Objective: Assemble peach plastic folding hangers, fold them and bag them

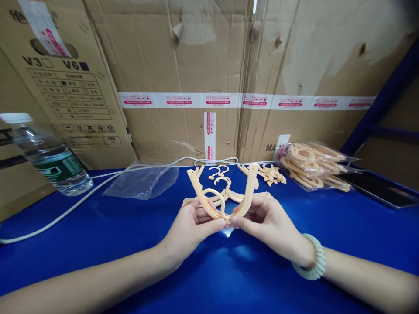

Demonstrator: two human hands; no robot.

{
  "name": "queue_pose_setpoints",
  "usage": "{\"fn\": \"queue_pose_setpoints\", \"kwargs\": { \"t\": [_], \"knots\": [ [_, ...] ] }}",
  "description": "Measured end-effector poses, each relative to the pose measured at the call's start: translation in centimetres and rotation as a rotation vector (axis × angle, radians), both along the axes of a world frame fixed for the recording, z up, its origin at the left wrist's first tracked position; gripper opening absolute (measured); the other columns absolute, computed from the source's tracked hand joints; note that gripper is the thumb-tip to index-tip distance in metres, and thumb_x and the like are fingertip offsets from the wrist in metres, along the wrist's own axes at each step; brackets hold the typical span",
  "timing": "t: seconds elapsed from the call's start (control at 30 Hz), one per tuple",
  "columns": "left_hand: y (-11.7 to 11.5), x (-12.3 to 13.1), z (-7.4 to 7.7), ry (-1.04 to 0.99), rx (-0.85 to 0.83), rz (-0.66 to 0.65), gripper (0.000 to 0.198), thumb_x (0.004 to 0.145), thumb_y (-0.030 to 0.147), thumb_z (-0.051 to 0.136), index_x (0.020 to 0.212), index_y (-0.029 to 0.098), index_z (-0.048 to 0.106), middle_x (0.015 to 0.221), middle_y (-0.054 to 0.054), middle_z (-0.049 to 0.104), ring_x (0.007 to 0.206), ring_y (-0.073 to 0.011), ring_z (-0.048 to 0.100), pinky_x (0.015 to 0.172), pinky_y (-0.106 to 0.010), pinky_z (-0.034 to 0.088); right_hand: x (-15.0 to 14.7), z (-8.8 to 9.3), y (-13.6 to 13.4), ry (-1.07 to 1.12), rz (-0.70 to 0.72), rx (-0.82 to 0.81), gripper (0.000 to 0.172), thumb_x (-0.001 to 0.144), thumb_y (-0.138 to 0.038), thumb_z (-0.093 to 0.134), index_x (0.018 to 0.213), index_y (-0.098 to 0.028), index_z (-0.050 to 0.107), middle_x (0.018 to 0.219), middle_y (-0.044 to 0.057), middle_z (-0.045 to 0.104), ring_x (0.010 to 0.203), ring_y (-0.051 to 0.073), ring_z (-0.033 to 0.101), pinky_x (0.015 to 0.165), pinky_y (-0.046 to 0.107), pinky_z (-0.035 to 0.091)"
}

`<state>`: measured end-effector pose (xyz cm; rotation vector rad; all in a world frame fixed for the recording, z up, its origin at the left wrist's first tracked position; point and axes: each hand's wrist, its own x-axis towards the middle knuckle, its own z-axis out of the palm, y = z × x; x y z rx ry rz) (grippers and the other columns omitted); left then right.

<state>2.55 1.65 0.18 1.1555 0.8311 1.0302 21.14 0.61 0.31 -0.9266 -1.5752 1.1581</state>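
Between my two hands is a beige plastic folding clothes hanger (248, 192), its two arms angled upward in a U and its curved hook between them. My left hand (193, 222) pinches it at the lower middle joint from the left. From the right, my right hand (265, 218) grips the same joint, thumb close to the other thumb. Just behind, an assembled hanger (266, 196) lies on the blue table (131, 261), partly hidden by the held one. Loose hooks (218, 171) and a pile of small beige parts (273, 174) lie farther back.
A clear plastic bag (144, 181) lies at the back left, near a water bottle (55, 161) and a white cable (68, 213). Bagged hanger parts (314, 165) and a dark phone (379, 187) sit at the right. Cardboard boxes (183, 56) wall off the back.
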Motion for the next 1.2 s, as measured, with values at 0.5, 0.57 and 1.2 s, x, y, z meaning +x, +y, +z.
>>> {"fn": "queue_pose_setpoints", "kwargs": {
  "t": [0.5, 0.57, 1.2],
  "knots": [
    [4.3, -3.7, 2.0, 0.008, 0.025, 0.115, 0.022, 0.069, 0.018, 0.082, 0.079, 0.014, 0.063, 0.075, -0.004, 0.071, 0.071, -0.0131, 0.071, 0.07, -0.018, 0.057, 5.8, 2.8, 4.5, -0.167, 0.146, 0.094, 0.021, 0.074, -0.032, 0.077, 0.083, -0.016, 0.067, 0.072, 0.002, 0.069, 0.058, 0.013, 0.064, 0.056, 0.026, 0.054],
    [5.6, -4.7, 2.3, 0.043, 0.061, 0.106, 0.02, 0.068, 0.017, 0.083, 0.077, 0.013, 0.065, 0.074, -0.004, 0.071, 0.068, -0.0133, 0.07, 0.067, -0.018, 0.058, 6.9, 3.3, 5.1, -0.277, 0.125, 0.197, 0.02, 0.076, -0.034, 0.075, 0.084, -0.017, 0.069, 0.077, 0.003, 0.07, 0.065, 0.015, 0.065, 0.06, 0.028, 0.053],
    [6.3, -6.8, 2.4, 0.905, 1.167, -0.304, 0.006, 0.079, 0.022, 0.07, 0.074, 0.022, 0.067, 0.093, -0.008, 0.069, 0.091, -0.0238, 0.06, 0.082, -0.031, 0.045, 9.2, 4.3, 6.1, -1.053, 0.245, 0.393, 0.017, 0.082, -0.035, 0.067, 0.076, -0.019, 0.067, 0.076, 0.004, 0.067, 0.072, 0.019, 0.062, 0.066, 0.03, 0.046]
  ]
}}
